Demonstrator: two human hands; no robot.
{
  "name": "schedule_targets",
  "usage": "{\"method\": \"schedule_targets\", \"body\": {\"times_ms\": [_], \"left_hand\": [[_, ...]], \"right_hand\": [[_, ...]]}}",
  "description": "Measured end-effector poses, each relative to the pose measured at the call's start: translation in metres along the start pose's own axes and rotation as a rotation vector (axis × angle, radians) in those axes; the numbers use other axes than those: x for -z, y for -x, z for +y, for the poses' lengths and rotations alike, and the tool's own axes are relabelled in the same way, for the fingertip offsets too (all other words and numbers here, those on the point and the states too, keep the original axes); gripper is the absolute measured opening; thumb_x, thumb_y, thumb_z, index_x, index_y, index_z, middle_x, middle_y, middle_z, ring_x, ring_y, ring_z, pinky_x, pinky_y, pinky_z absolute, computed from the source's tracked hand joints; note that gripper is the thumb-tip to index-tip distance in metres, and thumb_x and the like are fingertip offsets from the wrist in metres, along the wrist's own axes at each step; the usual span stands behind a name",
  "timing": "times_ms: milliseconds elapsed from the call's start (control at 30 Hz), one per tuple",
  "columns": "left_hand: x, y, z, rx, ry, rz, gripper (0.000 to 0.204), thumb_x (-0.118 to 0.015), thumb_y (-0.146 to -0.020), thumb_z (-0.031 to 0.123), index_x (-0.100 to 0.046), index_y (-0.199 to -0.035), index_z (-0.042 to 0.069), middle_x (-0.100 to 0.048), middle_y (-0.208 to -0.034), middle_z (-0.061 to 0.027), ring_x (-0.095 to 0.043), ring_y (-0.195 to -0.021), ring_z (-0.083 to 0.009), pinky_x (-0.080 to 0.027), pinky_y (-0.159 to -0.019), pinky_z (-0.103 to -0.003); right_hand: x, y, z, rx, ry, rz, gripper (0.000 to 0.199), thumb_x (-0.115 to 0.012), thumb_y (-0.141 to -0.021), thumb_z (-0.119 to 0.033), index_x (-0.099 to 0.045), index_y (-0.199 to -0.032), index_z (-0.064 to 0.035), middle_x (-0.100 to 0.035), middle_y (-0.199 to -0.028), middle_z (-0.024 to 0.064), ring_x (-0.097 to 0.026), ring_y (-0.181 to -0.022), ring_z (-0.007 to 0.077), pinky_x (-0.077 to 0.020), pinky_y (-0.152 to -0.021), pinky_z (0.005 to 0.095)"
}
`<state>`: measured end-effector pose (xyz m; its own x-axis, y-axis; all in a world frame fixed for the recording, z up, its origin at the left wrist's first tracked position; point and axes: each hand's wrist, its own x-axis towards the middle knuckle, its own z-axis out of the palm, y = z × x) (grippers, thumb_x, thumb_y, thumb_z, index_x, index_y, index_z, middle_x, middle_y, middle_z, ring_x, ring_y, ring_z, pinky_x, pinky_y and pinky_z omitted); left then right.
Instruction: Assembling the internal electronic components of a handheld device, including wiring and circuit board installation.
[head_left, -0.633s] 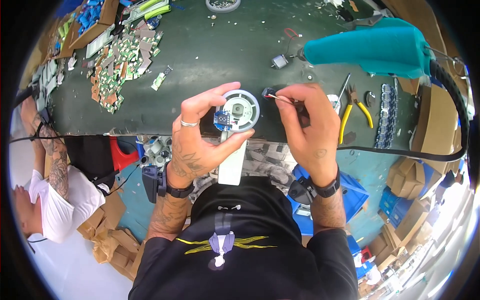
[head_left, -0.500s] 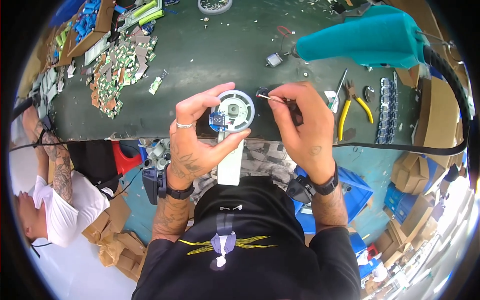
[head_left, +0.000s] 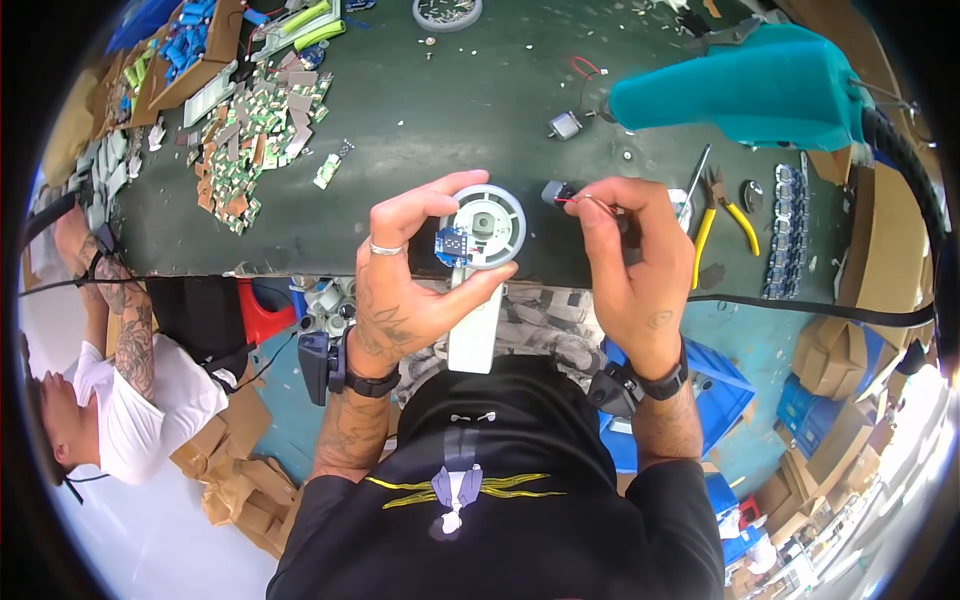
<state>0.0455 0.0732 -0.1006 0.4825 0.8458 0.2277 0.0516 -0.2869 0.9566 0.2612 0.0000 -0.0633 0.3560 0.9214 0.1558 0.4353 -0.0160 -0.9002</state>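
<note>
My left hand (head_left: pixel 405 285) is closed round the rim of a white handheld fan housing (head_left: pixel 484 222), a round spoked ring with a square-holed hub and a flat handle (head_left: pixel 473 335) pointing toward me. At the ring's lower left sits a small blue circuit board (head_left: pixel 452 246) with thin red wires. To the right, above the bench, my right hand (head_left: pixel 640 265) pinches a small motor (head_left: pixel 553 192) with a grey body, dark end and red wire. Motor and housing are apart. My right fingertips partly hide the wires.
A teal electric screwdriver (head_left: pixel 740 95) hangs over the far right. Yellow-handled cutters (head_left: pixel 725 220) and stacked boards (head_left: pixel 786 230) lie right. Another motor (head_left: pixel 565 125) rests on the bench (head_left: pixel 420 120). Board scraps (head_left: pixel 245 150) pile left. A person (head_left: pixel 130 390) sits left.
The motor in my right hand has turned, so its grey body now shows. My left hand still holds the housing; the whole view has shifted slightly.
</note>
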Motion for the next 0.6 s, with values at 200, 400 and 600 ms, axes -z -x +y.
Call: {"method": "schedule_targets", "body": {"times_ms": [200, 400, 600], "left_hand": [[0.006, 0.0, -0.001, -0.024, -0.038, -0.064, 0.08, -0.095, -0.079, -0.005, -0.043, -0.138, 0.008, -0.062, -0.148, -0.0347, -0.071, -0.13, -0.0318, -0.059, -0.107, -0.04], [0.006, -0.004, 0.004, -0.059, -0.099, -0.056, 0.078, -0.097, -0.08, 0.0, -0.044, -0.136, 0.008, -0.067, -0.145, -0.0312, -0.072, -0.128, -0.0309, -0.058, -0.108, -0.041], [0.006, -0.004, 0.006, -0.034, -0.103, -0.011, 0.074, -0.099, -0.079, 0.007, -0.048, -0.133, 0.01, -0.073, -0.142, -0.0233, -0.076, -0.124, -0.0302, -0.061, -0.104, -0.041]], "right_hand": [[0.002, 0.0, -0.007, 0.022, -0.036, 0.04, 0.012, -0.074, -0.104, -0.001, -0.068, -0.114, -0.0013, -0.074, -0.095, 0.0052, -0.063, -0.074, 0.0087, -0.0487, -0.065, 0.0253], [0.004, 0.001, -0.028, 0.01, -0.131, 0.035, 0.009, -0.07, -0.106, 0.002, -0.067, -0.114, 0.001, -0.077, -0.103, 0.0104, -0.067, -0.082, 0.0094, -0.051, -0.071, 0.0242], [-0.005, -0.002, -0.036, 0.141, -0.133, -0.099, 0.012, -0.073, -0.102, 0.005, -0.067, -0.112, 0.0013, -0.078, -0.103, 0.014, -0.07, -0.083, 0.0146, -0.0554, -0.074, 0.0256]]}}
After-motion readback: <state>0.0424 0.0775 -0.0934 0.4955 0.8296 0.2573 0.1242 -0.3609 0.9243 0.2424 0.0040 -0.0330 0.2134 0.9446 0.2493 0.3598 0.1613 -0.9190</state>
